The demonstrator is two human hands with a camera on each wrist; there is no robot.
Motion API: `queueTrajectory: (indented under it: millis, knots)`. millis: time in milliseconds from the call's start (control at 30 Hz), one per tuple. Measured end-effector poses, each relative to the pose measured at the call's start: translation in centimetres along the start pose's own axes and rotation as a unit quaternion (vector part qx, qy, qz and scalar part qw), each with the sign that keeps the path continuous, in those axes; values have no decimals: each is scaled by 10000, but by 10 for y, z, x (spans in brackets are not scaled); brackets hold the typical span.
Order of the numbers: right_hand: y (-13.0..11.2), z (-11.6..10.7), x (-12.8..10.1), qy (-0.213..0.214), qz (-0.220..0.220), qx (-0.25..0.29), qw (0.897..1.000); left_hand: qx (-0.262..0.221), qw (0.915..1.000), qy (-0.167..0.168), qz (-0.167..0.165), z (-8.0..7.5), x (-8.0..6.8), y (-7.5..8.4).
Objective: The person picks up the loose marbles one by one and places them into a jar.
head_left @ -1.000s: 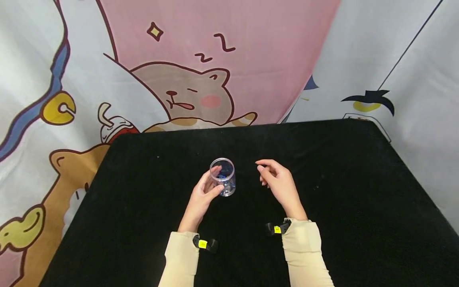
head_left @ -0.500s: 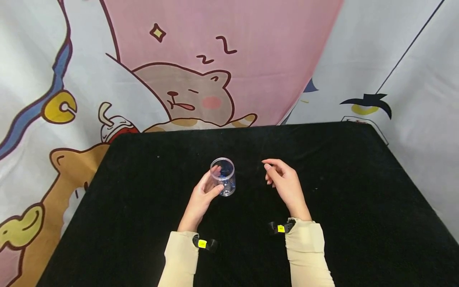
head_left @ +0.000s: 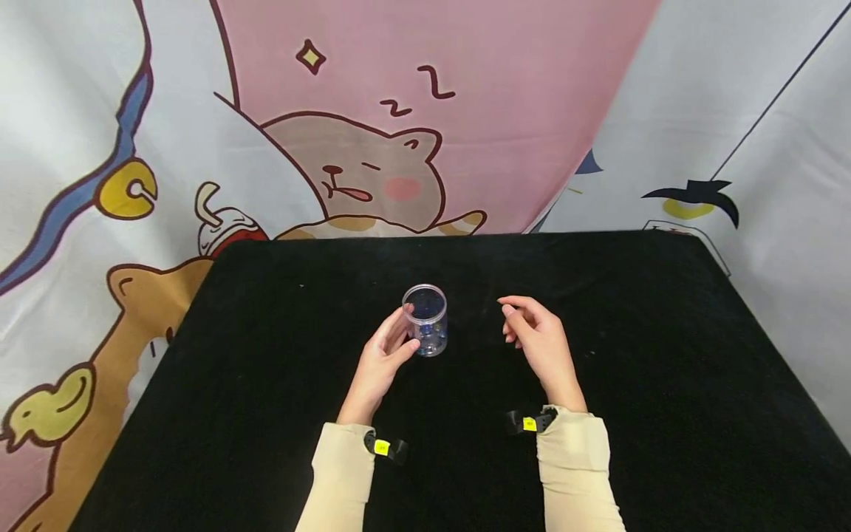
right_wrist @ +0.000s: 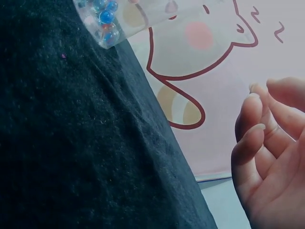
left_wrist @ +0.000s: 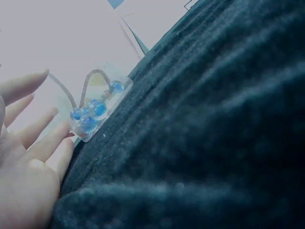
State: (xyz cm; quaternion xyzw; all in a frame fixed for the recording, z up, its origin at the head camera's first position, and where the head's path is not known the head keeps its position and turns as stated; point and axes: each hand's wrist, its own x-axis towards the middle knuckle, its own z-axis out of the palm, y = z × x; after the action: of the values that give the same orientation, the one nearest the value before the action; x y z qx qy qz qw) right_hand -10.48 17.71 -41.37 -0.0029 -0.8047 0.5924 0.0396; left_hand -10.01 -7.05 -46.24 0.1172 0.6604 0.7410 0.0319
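A clear plastic jar [head_left: 433, 336] stands upright on the black cloth in the head view. Several blue and clear beads [left_wrist: 90, 114] lie low inside it. My left hand [head_left: 377, 363] is at the jar's left side, fingertips and thumb beside its wall. Those fingers look straight in the left wrist view, with the jar just past their tips; whether they touch it I cannot tell. To the right, apart from the jar, my right hand [head_left: 541, 347] hovers with loosely bent fingers [right_wrist: 248, 143]. Nothing shows between its thumb and fingers.
Black cloth [head_left: 266, 414] covers the table. Behind it hangs a cartoon-printed backdrop [head_left: 532, 89]. A tiny purple speck [right_wrist: 63, 56] lies on the cloth near the jar in the right wrist view.
My right hand has drifted right, away from the jar. My left hand's fingers have loosened slightly around the jar. The head view has shifted a little.
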Motion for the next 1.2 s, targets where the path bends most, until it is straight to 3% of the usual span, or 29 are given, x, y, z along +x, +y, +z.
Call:
queueTrajectory:
  millis: [167,367,500,600,667,733,833,933,1033,1200]
  knots:
    - [18,-11,7,220,73,-245,9994,-138,9996,107,216,7,6,-4]
    - [25,-23,8,705,-118,-1090,9915,33,9970,684,365,3,7,-5]
    - [24,-35,6,766,-282,-1393,9869,586,9925,1069,90,-2,1,-1]
    - [23,-47,8,541,-279,-1778,9822,1468,9805,1289,-201,-12,1,-7]
    - [23,-54,9,308,-273,-2129,9762,2154,9662,1375,-338,-20,2,-10]
    - [24,-60,11,83,-312,-2505,9676,2933,9450,1393,-398,-30,4,-12]
    - [28,-66,14,-204,-448,-3103,9493,3954,9089,1211,-544,-42,6,-4]
    - [34,-71,19,-429,-498,-3697,9268,4862,8658,913,-752,-55,8,2]
    - [39,-73,24,-643,-392,-4145,9069,5435,8295,722,-1060,-70,10,5]
    - [44,-74,30,-940,18,-4434,8914,5890,7934,528,-1444,-89,10,6]
